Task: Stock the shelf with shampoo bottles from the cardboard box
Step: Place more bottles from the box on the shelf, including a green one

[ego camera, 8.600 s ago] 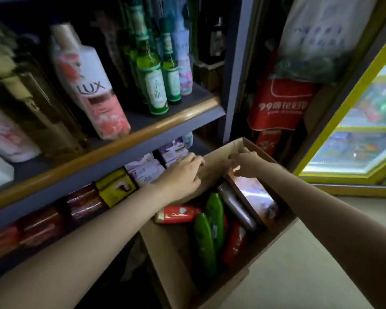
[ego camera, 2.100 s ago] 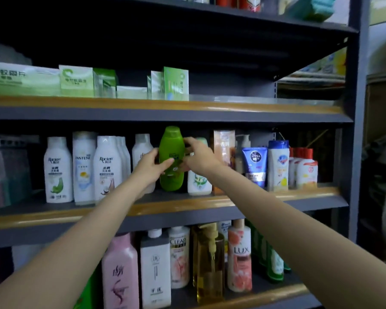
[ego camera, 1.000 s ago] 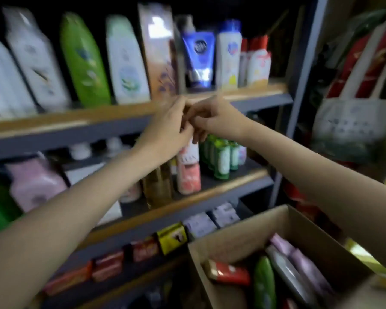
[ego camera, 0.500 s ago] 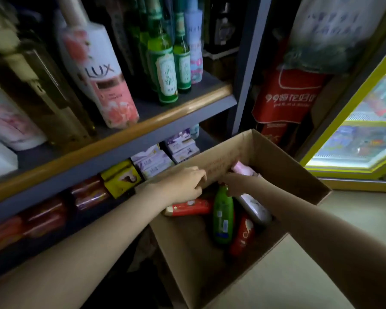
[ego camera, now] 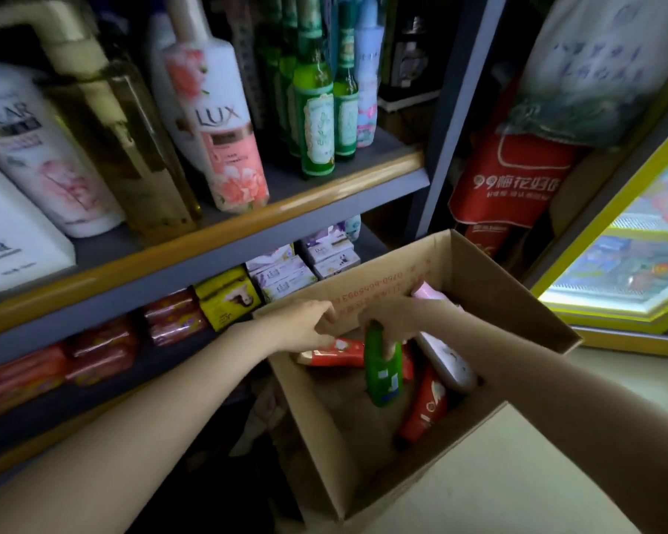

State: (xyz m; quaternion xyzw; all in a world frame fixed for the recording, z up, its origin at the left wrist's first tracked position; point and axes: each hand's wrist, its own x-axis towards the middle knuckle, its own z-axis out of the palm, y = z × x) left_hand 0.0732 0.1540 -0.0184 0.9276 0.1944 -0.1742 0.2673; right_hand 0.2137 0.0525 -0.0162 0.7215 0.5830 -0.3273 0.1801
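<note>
An open cardboard box point(ego camera: 490, 287) stands on the floor beside the shelf unit. Inside lie a green shampoo bottle point(ego camera: 380, 373), two red bottles point(ego camera: 334, 352) point(ego camera: 425, 408) and a pale pink-capped bottle point(ego camera: 446, 360). My right hand point(ego camera: 392, 321) grips the top of the green bottle, fingers curled round it. My left hand point(ego camera: 305, 327) hovers over the box's left wall by the red bottle, fingers loosely bent and holding nothing. The shelf point(ego camera: 247, 217) above carries tall bottles.
On the shelf stand a pink LUX bottle point(ego camera: 224, 125), a gold pump bottle point(ego camera: 124, 140) and green glass bottles point(ego camera: 317, 117). Soap packs point(ego camera: 224, 298) fill the lower shelf. A red bag point(ego camera: 513, 179) hangs at right, beside a yellow-framed freezer point(ego camera: 625, 271).
My right hand has closed round the top of the green bottle in the box and tipped it up a little. The left hand stays by the box's left wall.
</note>
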